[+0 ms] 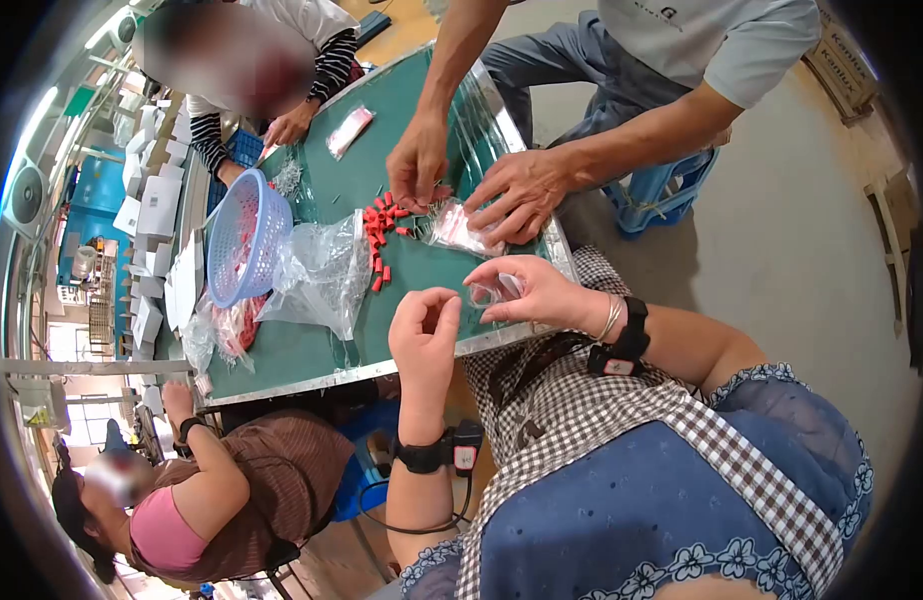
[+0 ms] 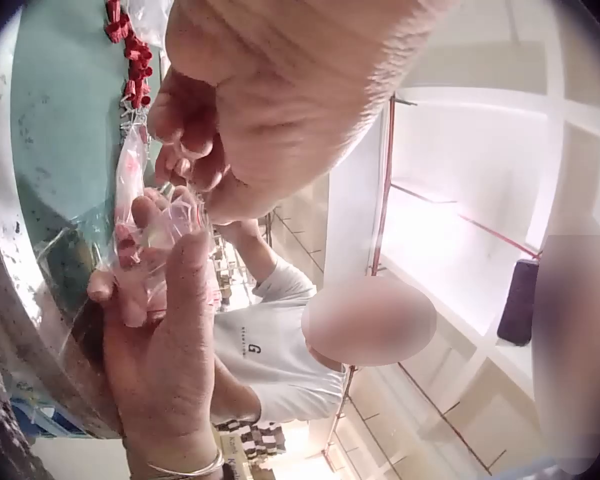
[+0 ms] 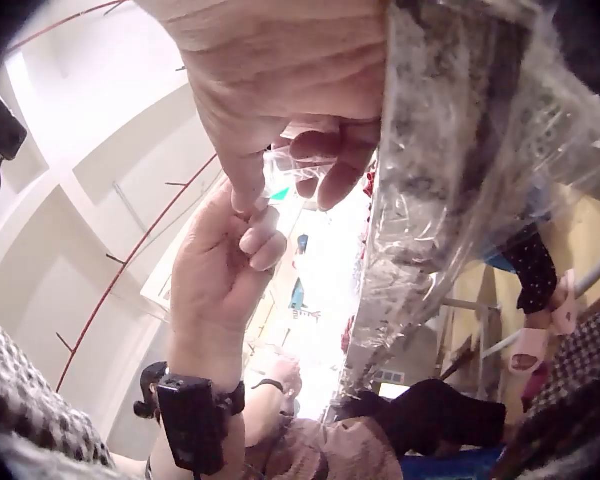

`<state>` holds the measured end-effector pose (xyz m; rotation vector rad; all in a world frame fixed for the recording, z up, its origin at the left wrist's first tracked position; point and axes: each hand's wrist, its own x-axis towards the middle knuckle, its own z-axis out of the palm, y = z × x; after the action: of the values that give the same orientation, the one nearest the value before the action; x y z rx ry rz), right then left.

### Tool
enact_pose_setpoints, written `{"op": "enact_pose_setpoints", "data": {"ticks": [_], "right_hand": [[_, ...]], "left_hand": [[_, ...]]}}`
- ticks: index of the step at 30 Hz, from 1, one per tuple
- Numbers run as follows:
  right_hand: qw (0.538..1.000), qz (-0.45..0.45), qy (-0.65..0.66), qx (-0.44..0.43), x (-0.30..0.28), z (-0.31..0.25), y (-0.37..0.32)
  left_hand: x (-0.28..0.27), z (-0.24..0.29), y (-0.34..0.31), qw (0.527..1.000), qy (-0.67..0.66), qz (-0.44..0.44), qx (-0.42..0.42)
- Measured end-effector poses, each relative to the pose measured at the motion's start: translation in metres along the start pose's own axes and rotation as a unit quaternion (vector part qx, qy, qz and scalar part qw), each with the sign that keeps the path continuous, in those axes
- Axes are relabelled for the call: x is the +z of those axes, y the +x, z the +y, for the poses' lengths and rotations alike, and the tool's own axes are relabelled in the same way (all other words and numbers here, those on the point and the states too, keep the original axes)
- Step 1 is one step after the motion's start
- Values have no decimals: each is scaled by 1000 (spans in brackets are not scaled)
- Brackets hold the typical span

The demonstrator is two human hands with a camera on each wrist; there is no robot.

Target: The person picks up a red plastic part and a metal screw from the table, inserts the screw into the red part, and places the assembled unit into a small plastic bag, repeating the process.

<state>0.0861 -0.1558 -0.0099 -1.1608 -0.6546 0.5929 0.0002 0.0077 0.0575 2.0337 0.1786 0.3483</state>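
Observation:
In the head view my right hand [image 1: 542,292] holds a small clear plastic bag [image 1: 500,290] between thumb and curved fingers. My left hand [image 1: 427,330] is just to its left, thumb and fingertips drawn together; I cannot tell whether anything small is pinched there. The left wrist view has the left fingertips close above the clear bag [image 2: 185,222]. Across from me, another person's hand [image 1: 522,195] lies on a stack of small printed bags [image 1: 462,232]. That person's other hand [image 1: 419,160] reaches down beside a pile of red plastic caps [image 1: 380,222].
A green-topped table [image 1: 322,345] with a metal edge lies before me. On it are a crumpled clear bag [image 1: 317,270], a blue basket [image 1: 267,225], another packet [image 1: 351,132] and small metal pieces [image 1: 290,176]. Two more people sit or stand around it. A blue stool [image 1: 662,195] stands right.

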Motion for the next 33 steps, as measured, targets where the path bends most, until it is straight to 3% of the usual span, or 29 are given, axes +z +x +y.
{"op": "enact_pose_setpoints", "data": {"ticks": [1,2,4,9,11,13,15,17,22,25,33], "right_hand": [[1000,3,-31,0,0,-1,0],[1000,1,-30,1,1,0,0],[973,38,-209,-94,1,2,0],[950,51,-293,-94,5,-10,-3],[979,28,-189,-72,2,-13,-4],[978,41,-168,-113,1,-5,-4],[998,26,1,53,1,-3,-6],[999,34,3,35,2,-2,-5],[997,38,27,65,4,-6,-9],[997,38,47,38,7,-8,-8],[998,46,3,35,3,-7,-8]], "left_hand": [[0,-1,-3,1000,-16,5,-14],[4,-4,-5,999,33,-7,38],[17,11,-10,997,67,-12,26],[23,5,-11,998,66,-15,9],[14,4,-9,993,117,-11,24],[5,0,-8,992,115,-22,43],[0,2,-9,991,119,-32,45],[-1,1,-10,990,125,-43,46],[9,-1,-12,998,2,-8,-64],[11,-10,-10,999,49,-13,-22],[15,-14,-7,999,9,-14,-31]]}}
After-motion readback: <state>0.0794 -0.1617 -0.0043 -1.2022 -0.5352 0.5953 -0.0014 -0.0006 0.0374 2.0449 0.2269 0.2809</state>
